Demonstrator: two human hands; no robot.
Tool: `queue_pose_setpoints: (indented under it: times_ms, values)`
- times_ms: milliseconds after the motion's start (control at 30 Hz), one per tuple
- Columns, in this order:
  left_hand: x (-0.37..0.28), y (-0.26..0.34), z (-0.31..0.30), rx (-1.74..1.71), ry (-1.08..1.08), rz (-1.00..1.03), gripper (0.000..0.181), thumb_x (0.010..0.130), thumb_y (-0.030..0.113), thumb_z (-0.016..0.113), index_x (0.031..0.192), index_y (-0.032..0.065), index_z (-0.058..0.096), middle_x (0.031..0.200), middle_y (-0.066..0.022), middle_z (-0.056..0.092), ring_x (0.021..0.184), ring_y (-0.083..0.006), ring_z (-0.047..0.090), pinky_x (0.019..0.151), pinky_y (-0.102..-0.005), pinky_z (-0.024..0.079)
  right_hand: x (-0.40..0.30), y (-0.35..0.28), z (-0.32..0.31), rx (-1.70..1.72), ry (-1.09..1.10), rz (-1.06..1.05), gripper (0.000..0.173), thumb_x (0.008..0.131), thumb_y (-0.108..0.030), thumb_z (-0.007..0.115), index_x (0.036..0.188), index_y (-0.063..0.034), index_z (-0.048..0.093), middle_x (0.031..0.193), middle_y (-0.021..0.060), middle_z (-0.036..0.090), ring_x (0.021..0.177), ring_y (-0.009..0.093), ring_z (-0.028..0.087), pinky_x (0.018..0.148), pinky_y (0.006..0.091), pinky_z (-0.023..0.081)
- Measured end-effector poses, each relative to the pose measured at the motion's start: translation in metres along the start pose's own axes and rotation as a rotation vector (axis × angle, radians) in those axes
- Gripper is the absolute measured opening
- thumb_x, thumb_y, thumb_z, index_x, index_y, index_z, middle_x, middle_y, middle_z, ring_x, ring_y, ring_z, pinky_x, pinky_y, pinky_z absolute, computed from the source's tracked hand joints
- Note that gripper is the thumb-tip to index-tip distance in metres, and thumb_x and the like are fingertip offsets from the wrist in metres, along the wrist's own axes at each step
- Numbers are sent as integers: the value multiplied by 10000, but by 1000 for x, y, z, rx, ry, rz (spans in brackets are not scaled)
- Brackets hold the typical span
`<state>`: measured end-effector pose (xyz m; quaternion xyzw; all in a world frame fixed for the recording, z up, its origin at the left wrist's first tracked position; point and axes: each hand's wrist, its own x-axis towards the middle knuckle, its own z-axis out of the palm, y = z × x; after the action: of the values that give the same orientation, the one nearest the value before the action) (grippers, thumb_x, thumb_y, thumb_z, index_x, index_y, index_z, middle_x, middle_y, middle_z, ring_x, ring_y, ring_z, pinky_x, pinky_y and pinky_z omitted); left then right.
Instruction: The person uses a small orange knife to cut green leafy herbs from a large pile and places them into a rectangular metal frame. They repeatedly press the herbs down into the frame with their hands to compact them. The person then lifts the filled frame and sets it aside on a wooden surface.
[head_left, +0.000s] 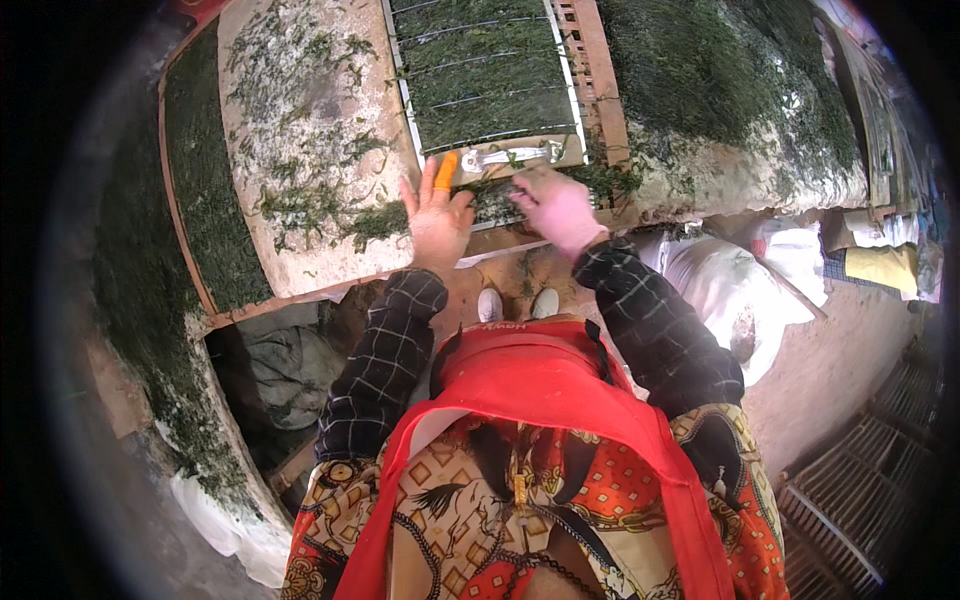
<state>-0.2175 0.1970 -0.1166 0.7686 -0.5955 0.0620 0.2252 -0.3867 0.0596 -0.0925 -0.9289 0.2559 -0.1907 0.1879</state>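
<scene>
Before me lies a rectangular frame (411, 112) with white side rails and thin crosswise bars, filled with shredded dark green plant matter (487, 71). A silvery metal handle (514, 156) is fixed to the board along its near end. My left hand (441, 225) rests by the near left corner of this board, fingers spread, with an orange finger cot (446, 172) on one finger. My right hand (559, 206), in what looks like a pink glove, is bent over green shreds just below the handle's right end. Its fingertips are partly hidden, so whether they pinch anything is unclear.
A pale board (322, 150) strewn with green bits lies left of the frame. Right of it are a brown slotted strip (600, 82) and a large green heap (690, 82). White sacks (727, 292) stand below the table at right, near slatted racks (840, 517).
</scene>
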Motion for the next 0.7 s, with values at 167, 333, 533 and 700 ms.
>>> queue_pose_setpoints:
  times_ms: [167, 333, 533, 700]
  values:
    - [-3, 10, -13, -120, 73, -91, 267, 812, 261, 712, 1045, 131, 703, 1481, -145, 419, 1444, -356, 268, 1153, -659, 108, -12, 15, -19, -64, -8, 157, 212, 895, -301, 646, 1009, -122, 658, 982, 91, 663, 849, 290, 671, 719, 403, 544]
    - [0, 11, 4, 86, -12, 14, 136, 801, 202, 701, 922, 141, 696, 1479, -145, 410, 1442, -355, 268, 1147, -664, 111, -4, 6, -31, -125, -127, 242, 195, 905, -275, 624, 1017, -117, 647, 992, 101, 646, 820, 299, 675, 697, 405, 551]
    - [-21, -7, -29, 8, -45, 66, 357, 856, 247, 682, 1210, 204, 666, 1481, -159, 397, 1441, -355, 272, 1131, -675, 139, -25, 26, -46, -114, 67, 114, 318, 946, -321, 577, 1210, -151, 628, 1150, 57, 629, 893, 254, 678, 775, 401, 565]
    - [-34, -18, -27, 249, -127, -25, 379, 867, 235, 640, 1243, 196, 647, 1506, -159, 369, 1445, -367, 261, 1132, -680, 109, -18, -60, -31, 41, -33, -106, 409, 971, -373, 524, 1273, -103, 583, 1247, 62, 611, 1134, 230, 609, 967, 403, 492]
